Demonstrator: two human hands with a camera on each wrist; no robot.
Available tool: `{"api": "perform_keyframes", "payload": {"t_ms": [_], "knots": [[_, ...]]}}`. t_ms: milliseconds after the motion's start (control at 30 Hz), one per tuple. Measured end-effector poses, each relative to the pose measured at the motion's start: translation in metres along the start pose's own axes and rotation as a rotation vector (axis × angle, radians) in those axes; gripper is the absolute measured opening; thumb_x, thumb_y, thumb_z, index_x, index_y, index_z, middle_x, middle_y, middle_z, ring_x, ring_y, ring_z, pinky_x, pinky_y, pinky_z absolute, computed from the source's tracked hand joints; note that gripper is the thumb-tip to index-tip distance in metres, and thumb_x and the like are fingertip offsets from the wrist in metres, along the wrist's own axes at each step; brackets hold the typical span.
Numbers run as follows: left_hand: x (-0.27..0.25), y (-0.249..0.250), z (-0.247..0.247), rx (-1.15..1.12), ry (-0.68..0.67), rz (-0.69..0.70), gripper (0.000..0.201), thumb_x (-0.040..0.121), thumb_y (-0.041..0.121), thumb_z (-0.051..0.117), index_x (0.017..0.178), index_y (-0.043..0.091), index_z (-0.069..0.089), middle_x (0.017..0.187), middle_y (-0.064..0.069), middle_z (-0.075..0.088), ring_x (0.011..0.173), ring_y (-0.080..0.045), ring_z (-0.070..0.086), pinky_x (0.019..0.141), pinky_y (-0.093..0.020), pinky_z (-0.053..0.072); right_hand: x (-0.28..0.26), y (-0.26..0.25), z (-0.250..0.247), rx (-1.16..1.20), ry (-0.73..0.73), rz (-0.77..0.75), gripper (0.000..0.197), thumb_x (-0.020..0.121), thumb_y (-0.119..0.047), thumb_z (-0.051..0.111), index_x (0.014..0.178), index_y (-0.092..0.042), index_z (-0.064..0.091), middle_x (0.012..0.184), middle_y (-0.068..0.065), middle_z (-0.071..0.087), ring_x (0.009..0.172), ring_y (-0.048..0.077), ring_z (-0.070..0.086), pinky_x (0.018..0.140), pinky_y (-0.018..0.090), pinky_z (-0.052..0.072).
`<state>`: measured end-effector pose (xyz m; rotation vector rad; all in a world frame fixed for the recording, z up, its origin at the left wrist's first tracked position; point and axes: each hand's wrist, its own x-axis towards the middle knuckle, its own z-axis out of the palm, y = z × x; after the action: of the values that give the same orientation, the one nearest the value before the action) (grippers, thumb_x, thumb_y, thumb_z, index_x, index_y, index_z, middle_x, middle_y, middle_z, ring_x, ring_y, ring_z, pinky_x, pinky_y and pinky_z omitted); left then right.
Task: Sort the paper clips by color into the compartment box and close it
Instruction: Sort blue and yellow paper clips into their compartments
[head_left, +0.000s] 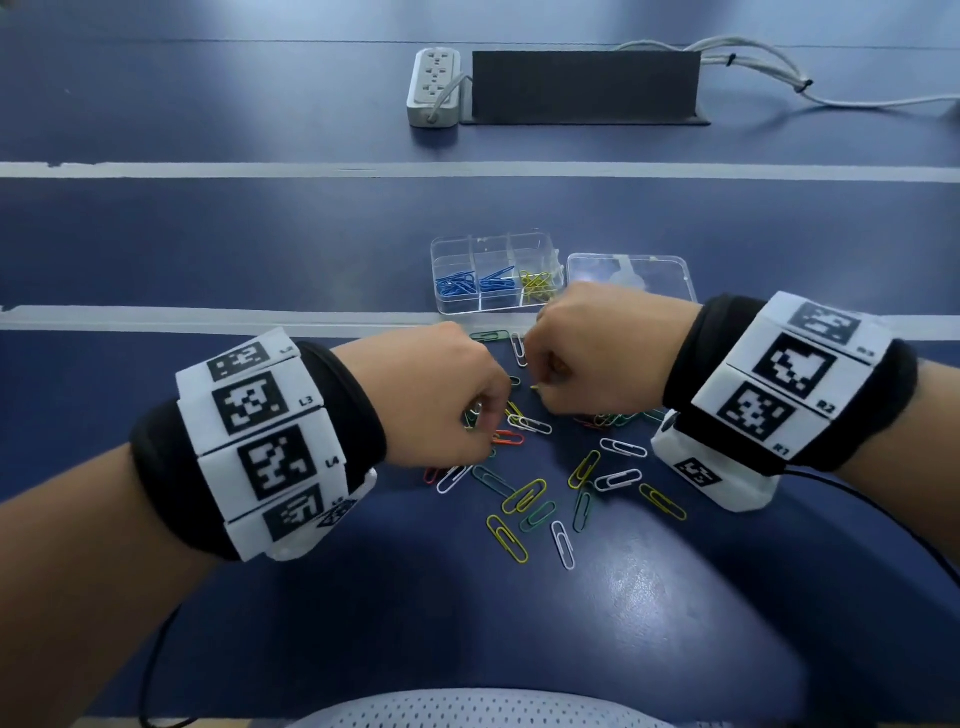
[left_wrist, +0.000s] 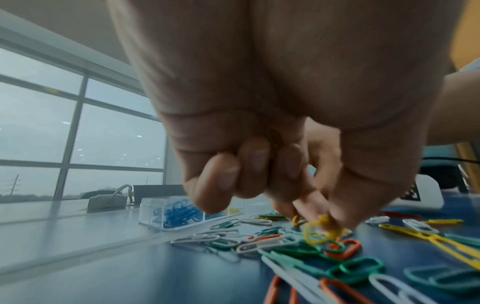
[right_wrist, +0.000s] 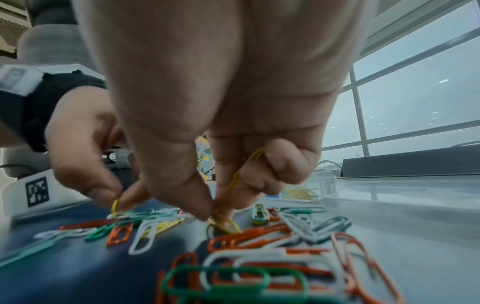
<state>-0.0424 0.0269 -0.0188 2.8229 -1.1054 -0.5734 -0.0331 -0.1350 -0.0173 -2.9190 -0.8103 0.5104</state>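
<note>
A clear compartment box (head_left: 457, 307) stands open, blue clips (head_left: 457, 285) in two cells and yellow clips (head_left: 536, 285) in a third. Its lid (head_left: 631, 275) lies to its right. A loose pile of paper clips (head_left: 540, 493), green, white, orange and yellow, lies on the blue table nearer me. My left hand (head_left: 441, 395) is curled over the pile and pinches a yellow clip (left_wrist: 318, 230) at its fingertips. My right hand (head_left: 587, 353) pinches a yellow clip (right_wrist: 223, 223) off the table and keeps another yellow clip (right_wrist: 244, 170) tucked in its curled fingers.
A white power strip (head_left: 434, 85) and a black box (head_left: 584, 85) with grey cables (head_left: 769, 67) stand at the far side. Two pale tape lines (head_left: 208, 170) cross the table. A chair's mesh edge (head_left: 493, 709) shows at the bottom.
</note>
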Motion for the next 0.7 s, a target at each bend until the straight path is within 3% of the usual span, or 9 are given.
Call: {"api": "perform_keyframes", "payload": {"t_ms": [100, 233, 333, 433, 600, 700], "knots": [[0.0, 0.0, -0.003, -0.11, 0.029, -0.026, 0.006, 0.073, 0.029, 0.055, 0.069, 0.024, 0.054, 0.063, 0.004, 0.052, 0.057, -0.01, 0.045, 0.061, -0.025, 0.039, 0.0, 0.0, 0.0, 0.04, 0.046, 0.037, 0.018, 0.074, -0.024, 0.055, 0.072, -0.01, 0.067, 0.067, 0.007, 0.059, 0.07, 0.029, 0.054, 0.073, 0.038, 0.054], [0.005, -0.003, -0.01, -0.199, 0.018, -0.109, 0.006, 0.079, 0.026, 0.051, 0.074, 0.023, 0.049, 0.064, 0.007, 0.049, 0.061, -0.006, 0.044, 0.066, -0.025, 0.035, 0.004, 0.006, -0.01, 0.192, 0.08, 0.158, 0.01, 0.073, -0.025, 0.061, 0.075, -0.022, 0.07, 0.058, -0.006, 0.058, 0.06, 0.015, 0.053, 0.075, 0.03, 0.054], [0.016, -0.006, -0.016, -0.211, 0.047, -0.147, 0.004, 0.086, 0.023, 0.046, 0.083, 0.022, 0.048, 0.07, 0.009, 0.051, 0.069, -0.014, 0.046, 0.07, -0.023, 0.034, 0.011, 0.017, -0.022, 0.321, 0.101, 0.267, 0.011, 0.075, -0.018, 0.059, 0.072, -0.024, 0.069, 0.056, -0.005, 0.064, 0.05, 0.002, 0.056, 0.072, 0.023, 0.054], [0.034, -0.008, -0.023, -0.239, 0.131, -0.187, 0.01, 0.09, 0.021, 0.044, 0.094, 0.022, 0.053, 0.086, 0.004, 0.055, 0.084, -0.018, 0.048, 0.074, -0.022, 0.034, 0.021, 0.028, -0.03, 0.421, 0.14, 0.383, 0.021, 0.078, -0.013, 0.053, 0.081, -0.019, 0.072, 0.068, 0.006, 0.073, 0.049, 0.006, 0.061, 0.074, 0.026, 0.057], [0.066, -0.008, -0.04, -0.243, 0.248, -0.238, 0.028, 0.092, 0.014, 0.042, 0.113, 0.018, 0.061, 0.114, -0.005, 0.062, 0.111, -0.023, 0.053, 0.085, -0.024, 0.036, 0.036, 0.034, -0.039, 0.459, 0.195, 0.5, 0.025, 0.081, -0.013, 0.052, 0.09, -0.018, 0.075, 0.068, 0.004, 0.07, 0.054, 0.006, 0.061, 0.084, 0.032, 0.057], [0.082, -0.006, -0.048, -0.199, 0.265, -0.264, 0.034, 0.09, 0.008, 0.045, 0.116, 0.018, 0.063, 0.123, -0.006, 0.062, 0.115, -0.024, 0.055, 0.09, -0.028, 0.04, 0.042, 0.032, -0.042, 0.467, 0.215, 0.52, 0.019, 0.082, -0.016, 0.056, 0.088, -0.013, 0.075, 0.071, 0.006, 0.072, 0.063, 0.013, 0.068, 0.083, 0.032, 0.057]]}}
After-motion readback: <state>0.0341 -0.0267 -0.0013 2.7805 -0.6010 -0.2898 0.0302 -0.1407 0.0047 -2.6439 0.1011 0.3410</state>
